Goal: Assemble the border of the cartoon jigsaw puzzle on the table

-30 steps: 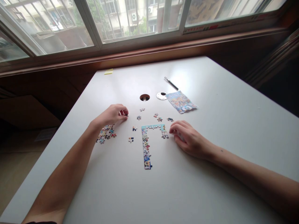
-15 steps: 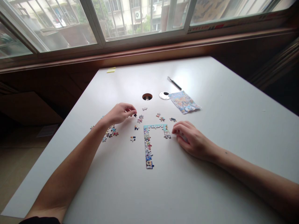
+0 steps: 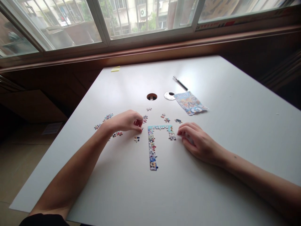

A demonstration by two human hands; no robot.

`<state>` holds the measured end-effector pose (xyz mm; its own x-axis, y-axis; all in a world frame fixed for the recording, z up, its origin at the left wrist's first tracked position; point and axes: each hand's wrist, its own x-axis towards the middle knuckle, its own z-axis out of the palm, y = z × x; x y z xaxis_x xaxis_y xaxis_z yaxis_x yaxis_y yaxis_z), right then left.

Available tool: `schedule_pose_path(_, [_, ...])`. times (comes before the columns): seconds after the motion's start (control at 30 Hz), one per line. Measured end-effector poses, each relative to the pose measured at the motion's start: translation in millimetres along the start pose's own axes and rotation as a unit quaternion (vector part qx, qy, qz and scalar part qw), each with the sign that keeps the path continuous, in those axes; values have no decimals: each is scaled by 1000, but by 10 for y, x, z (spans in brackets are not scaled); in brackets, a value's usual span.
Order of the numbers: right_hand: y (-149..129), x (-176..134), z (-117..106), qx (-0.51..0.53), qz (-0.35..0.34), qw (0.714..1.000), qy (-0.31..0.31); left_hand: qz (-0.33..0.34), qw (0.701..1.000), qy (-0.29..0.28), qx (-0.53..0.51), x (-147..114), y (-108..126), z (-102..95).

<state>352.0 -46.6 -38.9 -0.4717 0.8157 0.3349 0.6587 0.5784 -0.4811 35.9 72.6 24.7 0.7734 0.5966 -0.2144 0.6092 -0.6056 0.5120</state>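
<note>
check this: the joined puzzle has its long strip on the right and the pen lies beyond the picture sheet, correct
The side is wrong: the head view shows the joined puzzle with its long strip on the left; the pen does lie beyond the picture sheet.

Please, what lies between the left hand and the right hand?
The upper part of the joined puzzle lies between left hand and right hand, in the head view.

From here I count one left hand [image 3: 131,121], one right hand [image 3: 197,141], one joined puzzle border [image 3: 152,144], one pen [image 3: 180,83], one picture sheet [image 3: 191,103], one yellow note [image 3: 115,69] and one silver ring [image 3: 167,97]; the loose pieces [image 3: 167,120], partly hidden, I can't total.
</note>
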Motion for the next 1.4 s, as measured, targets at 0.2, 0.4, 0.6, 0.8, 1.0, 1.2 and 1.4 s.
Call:
schedule_pose_path(0.2, [18, -5, 6, 0, 4, 1000, 2, -7, 1000, 6, 10, -57, -27, -19])
schedule_pose_path(0.4, [19, -7, 11, 3, 7, 1000, 1, -30, 998, -61, 9, -121, 56, -20])
schedule_pose_path(0.6, [20, -23, 6, -40, 29, 998, 39, -24, 994, 62, 91, -91, 15, -46])
schedule_pose_path(0.8, [35, -40, 42, -139, 58, 987, 53, -33, 994, 67, 81, -83, -42, 33])
schedule_pose_path(1.0, [16, -5, 17, -82, 18, 995, 57, 95, 978, 153, 101, 105, 152, 257])
schedule_pose_path(1.2, [31, -13, 35, -88, 91, 987, 103, 191, 956, 191, 113, 205, 302, 363])
schedule_pose_path(1.4, [46, -13, 13, -61, 139, 983, 98, 181, 962, 189, 74, 154, 388, 358])
